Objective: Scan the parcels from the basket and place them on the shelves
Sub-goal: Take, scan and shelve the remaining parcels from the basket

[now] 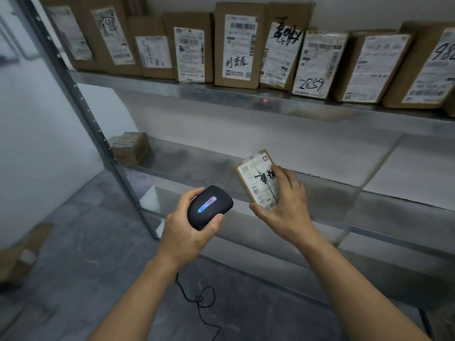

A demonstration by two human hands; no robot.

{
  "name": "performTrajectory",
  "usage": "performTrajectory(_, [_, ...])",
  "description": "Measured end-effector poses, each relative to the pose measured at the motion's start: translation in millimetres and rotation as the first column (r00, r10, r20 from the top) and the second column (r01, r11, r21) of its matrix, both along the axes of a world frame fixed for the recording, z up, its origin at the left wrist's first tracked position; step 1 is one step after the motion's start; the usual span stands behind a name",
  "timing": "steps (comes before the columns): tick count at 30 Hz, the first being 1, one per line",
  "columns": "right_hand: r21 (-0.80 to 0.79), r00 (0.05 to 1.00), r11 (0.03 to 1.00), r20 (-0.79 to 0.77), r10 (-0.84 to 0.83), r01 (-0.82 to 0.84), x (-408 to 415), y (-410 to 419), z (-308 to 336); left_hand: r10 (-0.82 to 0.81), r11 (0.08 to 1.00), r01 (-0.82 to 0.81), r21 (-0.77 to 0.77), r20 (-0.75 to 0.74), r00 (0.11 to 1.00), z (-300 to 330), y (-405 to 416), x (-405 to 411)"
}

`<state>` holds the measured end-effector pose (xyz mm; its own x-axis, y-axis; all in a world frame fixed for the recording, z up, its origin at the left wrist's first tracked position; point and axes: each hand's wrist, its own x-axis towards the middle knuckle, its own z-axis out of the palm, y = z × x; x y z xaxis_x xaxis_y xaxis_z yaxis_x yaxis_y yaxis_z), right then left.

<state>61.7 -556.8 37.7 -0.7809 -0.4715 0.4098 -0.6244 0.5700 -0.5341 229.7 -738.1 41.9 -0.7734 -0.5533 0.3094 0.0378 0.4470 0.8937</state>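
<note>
Your left hand [187, 232] has its fingers wrapped tight around the black scanner [209, 207], down near 6 o'clock. A thin black cord [200, 299] hangs from it. Your right hand [286, 200] pinches a small brown parcel [258, 180] just to the right of the scanner, in front of the middle shelf [320, 190]. Up at 12 o'clock, a row of boxes [236, 45] stands on the top shelf [197, 91]. At 9 o'clock, 1 little box [131, 147] sits on the middle shelf.

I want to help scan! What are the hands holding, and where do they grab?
Left hand grips the black barcode scanner around its body. Right hand holds a small labelled parcel by its lower end.
</note>
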Motion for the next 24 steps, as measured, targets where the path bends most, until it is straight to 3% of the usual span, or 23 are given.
performTrajectory(9, [-0.117,0.99,0.988,0.082,0.111,-0.101,7.6,-96.8,-7.5,0.136,0.99,-0.136,0.023,0.021,0.991,-8.5,-69.7,14.8])
performTrajectory(24, [-0.125,0.918,0.947,0.238,0.317,-0.295,-56.0,-230.2,-50.3,0.377,0.924,-0.381,0.033,0.091,0.922,-8.9,-138.5,-8.5])
